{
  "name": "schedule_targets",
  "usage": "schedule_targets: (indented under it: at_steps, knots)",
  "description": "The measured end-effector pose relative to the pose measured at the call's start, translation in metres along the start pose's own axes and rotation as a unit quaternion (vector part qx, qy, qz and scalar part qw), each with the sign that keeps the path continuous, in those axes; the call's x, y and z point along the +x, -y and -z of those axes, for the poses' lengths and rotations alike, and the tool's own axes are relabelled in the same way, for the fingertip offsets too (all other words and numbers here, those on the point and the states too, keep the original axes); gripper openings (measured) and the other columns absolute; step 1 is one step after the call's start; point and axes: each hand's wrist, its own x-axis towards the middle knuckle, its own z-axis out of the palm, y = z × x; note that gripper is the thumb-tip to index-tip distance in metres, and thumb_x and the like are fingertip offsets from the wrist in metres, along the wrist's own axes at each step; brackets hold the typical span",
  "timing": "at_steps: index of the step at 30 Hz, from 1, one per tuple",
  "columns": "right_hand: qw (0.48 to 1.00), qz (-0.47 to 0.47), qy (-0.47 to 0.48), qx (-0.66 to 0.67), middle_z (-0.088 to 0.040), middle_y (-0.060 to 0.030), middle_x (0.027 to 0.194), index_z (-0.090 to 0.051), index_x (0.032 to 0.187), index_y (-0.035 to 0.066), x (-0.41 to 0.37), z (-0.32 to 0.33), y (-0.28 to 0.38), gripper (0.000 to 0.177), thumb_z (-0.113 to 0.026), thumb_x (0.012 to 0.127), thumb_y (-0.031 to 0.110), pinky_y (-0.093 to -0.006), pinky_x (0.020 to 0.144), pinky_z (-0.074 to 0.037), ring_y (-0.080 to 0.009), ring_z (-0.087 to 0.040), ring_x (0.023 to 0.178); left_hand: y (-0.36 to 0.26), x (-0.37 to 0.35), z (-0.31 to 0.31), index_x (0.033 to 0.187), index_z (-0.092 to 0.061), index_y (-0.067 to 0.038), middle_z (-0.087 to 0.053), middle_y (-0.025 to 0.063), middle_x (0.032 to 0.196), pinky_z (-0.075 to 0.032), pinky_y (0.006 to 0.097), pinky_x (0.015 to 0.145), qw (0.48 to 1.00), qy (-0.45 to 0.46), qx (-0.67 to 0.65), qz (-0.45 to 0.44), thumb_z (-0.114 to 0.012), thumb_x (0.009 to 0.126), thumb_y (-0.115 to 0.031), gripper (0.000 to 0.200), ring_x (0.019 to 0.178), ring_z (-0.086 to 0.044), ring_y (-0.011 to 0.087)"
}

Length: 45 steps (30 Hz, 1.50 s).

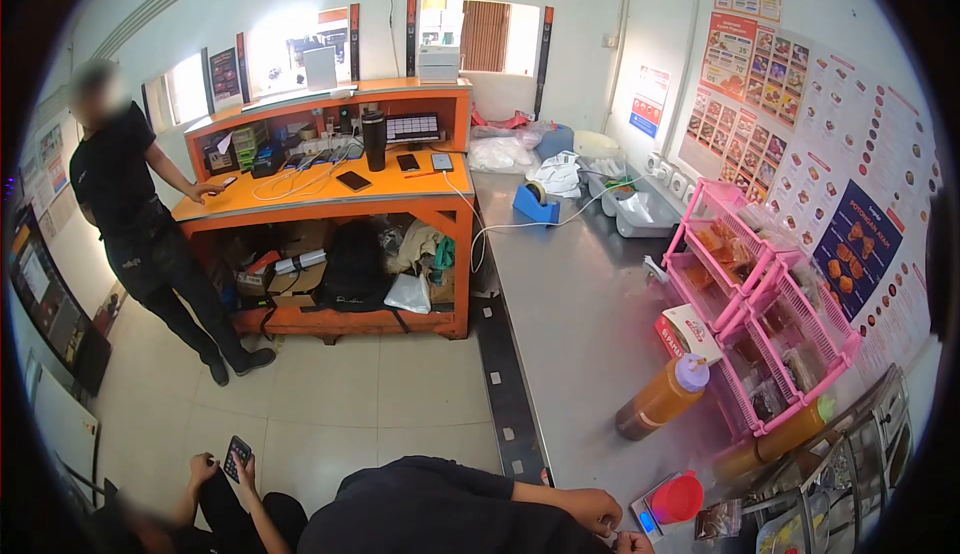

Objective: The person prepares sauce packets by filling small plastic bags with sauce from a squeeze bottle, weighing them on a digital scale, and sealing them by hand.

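At the bottom of the head view, my left hand (592,509) reaches from a black sleeve over the steel counter, fingers curled and pinched together. My right hand (632,543) shows only partly at the lower edge, its fingers closed close to the left ones. Something small and pale may be between them, too small to name. Just right of both hands is a digital scale (648,522) with a lit blue display, and a red plastic cup (679,497) on it. A small clear packet (718,520) lies beside the scale. A brown sauce bottle (660,399) with a lilac cap stands farther along.
A pink tiered rack (760,324) holds sachets against the wall, with a small carton (686,334) before it. A blue tape dispenser (536,204) and grey tray (645,216) stand farther back. One person (125,184) stands by the orange desk (320,199); another holds a phone (237,458).
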Motion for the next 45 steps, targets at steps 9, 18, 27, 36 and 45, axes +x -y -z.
schedule_targets:
  at_steps: [9, 18, 27, 36, 45]
  knots:
    - [0.997, -0.029, -0.022, 0.070, -0.057, -0.0067, 0.069, -0.059, 0.085, 0.001, 0.004, -0.010, -0.030, 0.031, -0.055, 0.084, 0.031, -0.0276, 0.052, -0.043, -0.0132, -0.050, 0.061, 0.009, 0.012, -0.017, 0.071, -0.060, -0.004, -0.059, 0.0117, 0.068, -0.044, 0.0357, 0.058, 0.998, -0.051, 0.009, -0.030, -0.065, 0.063, -0.012, 0.012, 0.066, -0.058, 0.0274]
    - [0.995, -0.024, -0.067, 0.065, -0.055, -0.0076, 0.065, -0.057, 0.082, -0.001, 0.004, -0.006, -0.033, 0.029, -0.054, 0.084, 0.027, -0.0289, 0.053, -0.041, -0.0149, -0.049, 0.060, -0.017, 0.011, 0.005, 0.071, -0.061, -0.004, -0.060, 0.0124, 0.069, -0.044, 0.0359, 0.058, 1.000, 0.006, -0.004, 0.010, -0.066, 0.064, -0.014, 0.013, 0.065, -0.058, 0.0273]
    - [0.991, 0.072, -0.032, 0.106, -0.059, -0.0102, 0.073, -0.060, 0.088, -0.002, -0.008, 0.015, 0.009, 0.031, -0.054, 0.084, 0.028, -0.0307, 0.067, -0.043, -0.0173, -0.052, 0.070, -0.005, 0.019, 0.005, 0.070, -0.062, -0.003, -0.059, 0.0092, 0.063, -0.044, 0.0327, 0.055, 0.996, 0.017, -0.085, 0.020, -0.064, 0.066, -0.016, 0.014, 0.058, -0.057, 0.0212]
    - [0.995, -0.032, 0.046, 0.078, -0.060, -0.0071, 0.072, -0.061, 0.091, 0.001, -0.008, 0.014, 0.011, 0.028, -0.056, 0.083, 0.027, -0.0290, 0.064, -0.044, -0.0163, -0.053, 0.067, -0.017, 0.024, 0.010, 0.069, -0.061, -0.004, -0.060, 0.0106, 0.067, -0.044, 0.0338, 0.057, 0.999, 0.034, -0.028, -0.019, -0.062, 0.067, -0.016, 0.013, 0.061, -0.058, 0.0236]
    - [0.987, 0.118, -0.073, 0.087, -0.057, -0.0069, 0.064, -0.059, 0.074, 0.001, 0.010, -0.004, -0.018, 0.021, -0.056, 0.081, 0.020, -0.0295, 0.053, -0.041, -0.0144, -0.050, 0.055, -0.008, 0.039, 0.006, 0.074, -0.059, -0.006, -0.060, 0.0120, 0.073, -0.045, 0.0397, 0.064, 0.963, 0.036, 0.189, -0.186, -0.059, 0.066, -0.017, 0.014, 0.069, -0.058, 0.0298]
